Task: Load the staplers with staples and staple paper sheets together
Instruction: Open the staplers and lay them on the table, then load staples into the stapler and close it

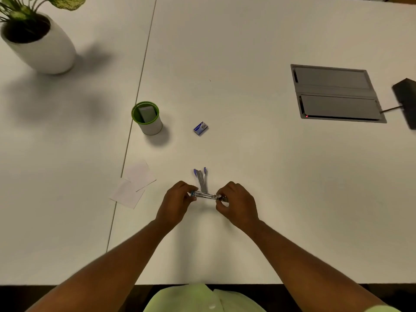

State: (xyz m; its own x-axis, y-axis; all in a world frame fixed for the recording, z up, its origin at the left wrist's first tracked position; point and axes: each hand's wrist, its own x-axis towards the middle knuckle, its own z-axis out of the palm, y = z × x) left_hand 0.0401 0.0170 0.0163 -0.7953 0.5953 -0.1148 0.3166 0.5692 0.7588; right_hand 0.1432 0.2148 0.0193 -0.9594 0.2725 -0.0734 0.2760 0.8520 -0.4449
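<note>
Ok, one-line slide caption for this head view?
Both hands, left hand and right hand, hold an opened stapler over the white table; staple box beyond.

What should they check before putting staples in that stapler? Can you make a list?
1. Stapler held by both hands: ok, left hand and right hand grip its ends.
2. Stapler opened up: ok, parts stick up behind it.
3. Staple box nearby: ok, on the table ahead, untouched.
4. Box open: cannot tell.
5. Paper sheets ready: ok, lying to the left.
6. Staples already inside: cannot tell, too small.
</note>
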